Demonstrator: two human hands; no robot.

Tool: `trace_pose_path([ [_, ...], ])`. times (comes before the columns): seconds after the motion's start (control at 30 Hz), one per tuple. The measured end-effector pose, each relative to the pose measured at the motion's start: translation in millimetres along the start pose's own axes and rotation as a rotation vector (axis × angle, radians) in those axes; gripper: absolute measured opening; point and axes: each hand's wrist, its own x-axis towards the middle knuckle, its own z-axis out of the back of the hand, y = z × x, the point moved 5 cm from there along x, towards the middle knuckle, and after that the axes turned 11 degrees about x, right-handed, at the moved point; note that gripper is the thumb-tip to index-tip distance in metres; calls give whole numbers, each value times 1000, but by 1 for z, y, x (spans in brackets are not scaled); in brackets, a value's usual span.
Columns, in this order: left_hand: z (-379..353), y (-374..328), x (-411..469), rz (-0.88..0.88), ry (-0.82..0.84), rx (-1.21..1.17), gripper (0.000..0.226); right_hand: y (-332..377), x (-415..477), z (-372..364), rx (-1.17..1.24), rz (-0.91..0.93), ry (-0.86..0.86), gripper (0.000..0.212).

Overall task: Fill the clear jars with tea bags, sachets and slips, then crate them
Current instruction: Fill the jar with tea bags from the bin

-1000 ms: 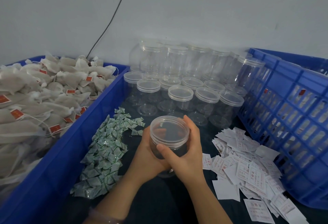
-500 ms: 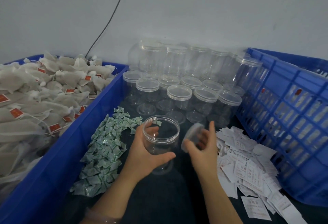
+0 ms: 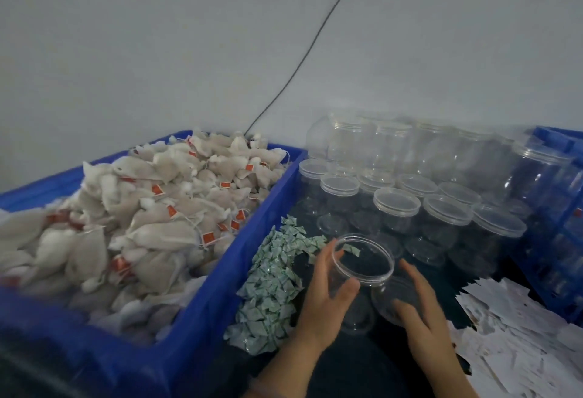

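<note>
Both hands busy: left hand [image 3: 328, 300] grips open jar [image 3: 362, 263]; right hand [image 3: 419, 306] holds lid [image 3: 392, 298]; tea bags [image 3: 164, 208] lie at ten o'clock, so park the lid flat first.

Blue crate [image 3: 202, 318], red-tagged white tea bags [image 3: 164, 208]

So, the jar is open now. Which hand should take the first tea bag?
Probably the left hand: the tea bags lie in the blue bin on its side. But it holds the open jar, so the right hand, now on the lid, must first take over.
</note>
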Motion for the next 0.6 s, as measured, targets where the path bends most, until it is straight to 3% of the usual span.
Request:
trace_pose_path([
  [0.1, 9, -8, -8, 49, -45, 14, 63, 5, -3, -10, 164, 32, 62, 59],
  [0.2, 26, -39, -16, 21, -147, 78, 50, 6, 1, -28, 165, -1, 182, 91],
  [0.3, 45, -93, -25, -88, -138, 212, 68, 8, 5, -43, 129, -29, 218, 115],
  [0.47, 105, -160, -8, -158, 32, 772, 41, 12, 14, -61, 105, 12, 239, 101],
  [0.6, 176, -144, 19, 193, 74, 1369, 18, 13, 22, -76, 172, 1, 256, 98],
])
